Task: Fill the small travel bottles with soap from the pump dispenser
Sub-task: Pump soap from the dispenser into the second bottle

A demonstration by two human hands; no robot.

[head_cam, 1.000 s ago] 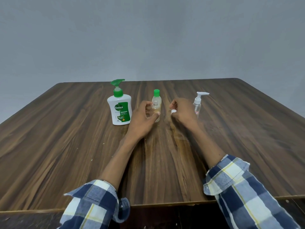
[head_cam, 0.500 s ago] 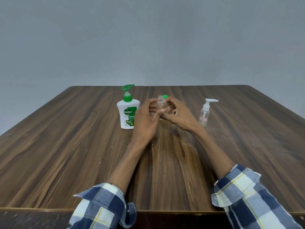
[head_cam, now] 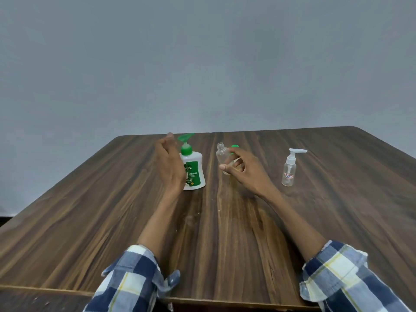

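Note:
A white soap dispenser [head_cam: 195, 171] with a green pump head stands on the wooden table [head_cam: 112, 210]. My left hand [head_cam: 170, 164] is raised in front of its left side, fingers straight and apart, holding nothing. My right hand [head_cam: 244, 171] grips a small clear travel bottle [head_cam: 222, 153], upright with its neck uncovered. The bottle's green cap [head_cam: 235, 146] shows at my right fingertips. A second clear bottle [head_cam: 288, 171] with a white pump top stands to the right, untouched.
Plaid sleeves cover both forearms near the table's front edge [head_cam: 225, 300]. A plain grey wall [head_cam: 202, 64] rises behind the table. A dark floor strip shows at far left.
The green cap came off the small bottle. My left hand let go of it and moved left to the dispenser. My right hand now holds the bottle alone.

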